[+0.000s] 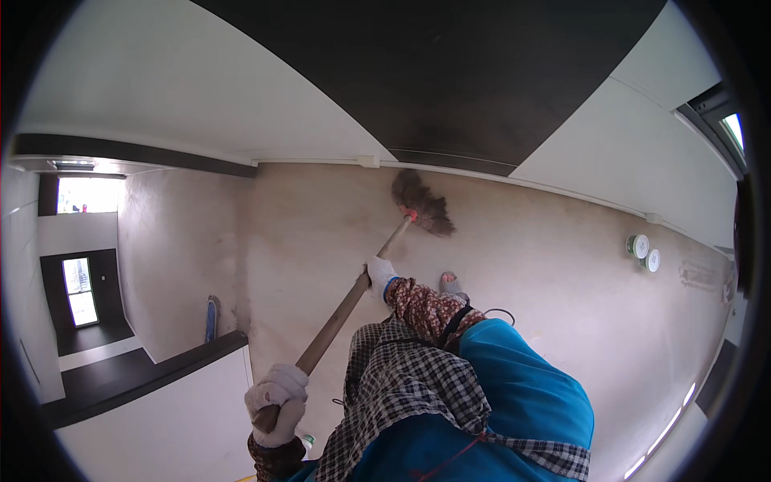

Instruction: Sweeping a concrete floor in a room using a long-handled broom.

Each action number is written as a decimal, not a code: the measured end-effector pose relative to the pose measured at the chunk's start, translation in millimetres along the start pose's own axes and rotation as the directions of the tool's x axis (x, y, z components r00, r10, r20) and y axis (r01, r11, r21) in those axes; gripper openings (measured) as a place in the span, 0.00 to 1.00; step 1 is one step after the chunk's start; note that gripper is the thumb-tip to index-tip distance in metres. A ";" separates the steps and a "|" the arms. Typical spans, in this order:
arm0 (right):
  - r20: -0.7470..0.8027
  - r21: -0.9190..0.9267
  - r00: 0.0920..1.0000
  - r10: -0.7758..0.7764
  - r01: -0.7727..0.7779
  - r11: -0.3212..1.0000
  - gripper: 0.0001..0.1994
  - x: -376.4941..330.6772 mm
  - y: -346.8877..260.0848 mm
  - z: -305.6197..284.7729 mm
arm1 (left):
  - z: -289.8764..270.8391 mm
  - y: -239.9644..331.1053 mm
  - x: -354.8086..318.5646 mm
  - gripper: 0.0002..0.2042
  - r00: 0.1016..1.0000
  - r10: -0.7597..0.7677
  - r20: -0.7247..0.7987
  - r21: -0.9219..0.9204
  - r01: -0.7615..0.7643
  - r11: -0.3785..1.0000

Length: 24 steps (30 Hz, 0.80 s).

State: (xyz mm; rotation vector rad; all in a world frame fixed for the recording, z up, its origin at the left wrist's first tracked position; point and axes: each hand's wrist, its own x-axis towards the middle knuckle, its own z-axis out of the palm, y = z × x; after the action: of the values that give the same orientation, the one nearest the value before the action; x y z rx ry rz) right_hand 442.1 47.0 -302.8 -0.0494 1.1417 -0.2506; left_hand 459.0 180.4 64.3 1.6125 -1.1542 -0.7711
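Standing on a bare beige floor (514, 265), facing a long white wall (185, 88) broken by a broad dark panel (474, 72). Wearing a bright blue garment (526, 369) with a black-and-white checked apron (414, 373) over it, and floral sleeves (422, 305) along the forearms. Holding a long wooden-handled broom (341, 309) slantwise in front, resting its dark, feathery bristles (426, 205) on the floor below the dark panel, just beside the foot of the wall. Clasping the upper end of the handle in the left grip (277, 402), wrapping white-gloved fingers round it and leaving the butt poking out. Closing the right grip (381, 277), gloved in white with a blue cuff, around the same handle nearer the bristles. Planting a sandalled foot (451, 283) just beyond the right sleeve. Seeing two round white tubs (637, 246) side by side, well apart from the broom, toward the right
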 end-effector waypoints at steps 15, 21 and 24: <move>-0.243 0.205 0.963 0.115 -0.065 0.977 0.03 -23.0 -6.7 -126.9 | -3.3 -67.8 -12.7 0.09 0.978 -0.202 -0.049 -0.516 0.148 0.844; 0.752 -0.624 0.651 -0.105 0.651 -0.432 0.13 19.3 59.5 28.4 | -55.4 -64.5 -54.0 0.18 0.924 0.037 -0.380 -0.092 -0.077 0.993; 0.265 -0.451 0.962 -0.067 0.185 0.873 0.06 54.2 103.1 111.4 | -100.1 -59.8 -31.7 0.14 0.960 0.123 -0.251 -0.067 -0.144 0.987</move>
State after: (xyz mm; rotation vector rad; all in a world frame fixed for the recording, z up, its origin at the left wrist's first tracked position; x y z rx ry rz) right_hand 581.8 125.2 -321.8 -0.5787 0.9328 -0.0719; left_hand 555.2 249.1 39.4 1.4953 -1.0259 -0.5091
